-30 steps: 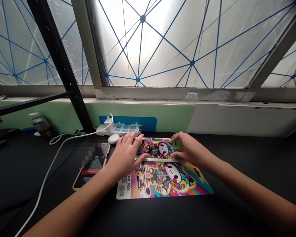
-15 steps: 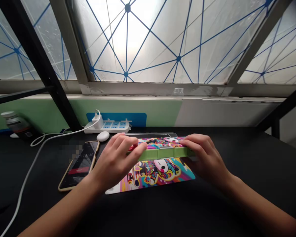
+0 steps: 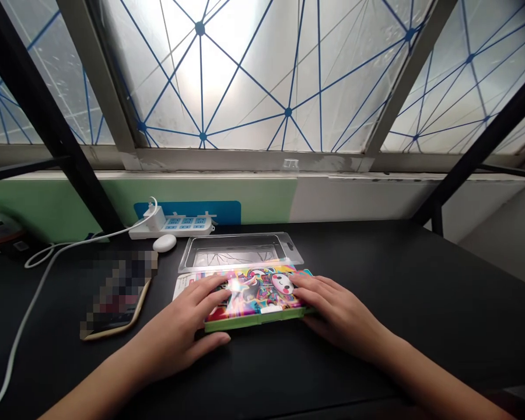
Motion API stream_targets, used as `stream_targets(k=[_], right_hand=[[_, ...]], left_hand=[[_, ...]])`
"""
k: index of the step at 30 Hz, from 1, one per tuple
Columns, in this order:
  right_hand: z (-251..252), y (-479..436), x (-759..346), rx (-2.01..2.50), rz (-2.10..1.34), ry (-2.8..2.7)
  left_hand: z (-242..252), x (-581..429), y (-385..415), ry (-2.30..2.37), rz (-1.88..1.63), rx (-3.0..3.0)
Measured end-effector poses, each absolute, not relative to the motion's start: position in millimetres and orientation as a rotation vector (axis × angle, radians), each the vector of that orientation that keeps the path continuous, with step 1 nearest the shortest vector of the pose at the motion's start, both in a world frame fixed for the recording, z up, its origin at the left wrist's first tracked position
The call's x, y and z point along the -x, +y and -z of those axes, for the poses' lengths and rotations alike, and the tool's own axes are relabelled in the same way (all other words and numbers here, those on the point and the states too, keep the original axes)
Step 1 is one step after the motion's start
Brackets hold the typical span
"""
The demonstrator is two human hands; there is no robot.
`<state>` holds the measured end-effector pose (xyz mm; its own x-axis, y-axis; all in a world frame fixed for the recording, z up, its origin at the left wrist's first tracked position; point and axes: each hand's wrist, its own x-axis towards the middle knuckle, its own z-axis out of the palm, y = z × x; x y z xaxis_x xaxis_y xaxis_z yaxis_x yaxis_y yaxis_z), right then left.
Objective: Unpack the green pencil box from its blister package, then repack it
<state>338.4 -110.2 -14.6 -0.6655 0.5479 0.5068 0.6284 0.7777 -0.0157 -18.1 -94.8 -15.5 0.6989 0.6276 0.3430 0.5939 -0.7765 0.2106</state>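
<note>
A flat pencil case (image 3: 254,291) with a bright cartoon print on its lid and light green sides lies near the middle of the desk. My left hand (image 3: 188,326) rests its fingers over the left end of the lid. Its thumb stretches out in front of the green side, apart from the fingers. At the right end, my right hand (image 3: 336,306) has its fingers over the lid and its thumb low by the near corner, partly hidden. Behind the case, a printed card (image 3: 186,281) shows its white left end; the case covers most of it.
A clear plastic tray (image 3: 295,252) lies behind the card. To the left are a phone (image 3: 118,297), a white rounded object (image 3: 164,242) and a white power strip (image 3: 172,227) with a cable (image 3: 30,315). Black frame posts (image 3: 76,169) and a window stand beyond the black desk (image 3: 420,291).
The pencil case has come nearer and turned from green side edge-on to printed lid facing up. The card is now mostly covered behind it, and the clear tray shows more. The view has shifted right.
</note>
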Motion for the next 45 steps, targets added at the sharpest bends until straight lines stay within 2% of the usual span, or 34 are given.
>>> stream_targets(k=[6, 13, 22, 27, 31, 36, 45], right_hand=[[17.6, -104.9, -350.4, 1.154, -0.187, -2.362], [5.5, -83.1, -356.0, 1.235, -0.666, -1.99], [6.9, -74.6, -348.5, 1.349, -0.826, -1.524], [-1.5, -88.8, -372.8, 1.449, -0.879, -1.668], [-9.0, -94.4, -384.5, 1.338, -1.037, -1.93], [-7.3, -97.4, -372.4, 1.457, -0.857, -2.035], [7.1, -85.2, -358.5, 1.552, -0.55, -2.03]], left_hand=[[22.9, 21.6, -89.0, 1.121, -0.677, -2.547], [24.3, 19.1, -86.4, 1.122, -0.778, -2.394], [22.3, 19.3, -86.6, 1.143, -0.762, -2.241], [19.6, 19.8, -89.0, 1.08, -0.846, -2.113], [15.3, 20.1, -88.6, 1.125, -0.902, -2.001], [3.1, 21.6, -87.0, 1.298, -0.832, -2.057], [-7.3, 16.9, -87.2, 1.236, -0.644, -2.058]])
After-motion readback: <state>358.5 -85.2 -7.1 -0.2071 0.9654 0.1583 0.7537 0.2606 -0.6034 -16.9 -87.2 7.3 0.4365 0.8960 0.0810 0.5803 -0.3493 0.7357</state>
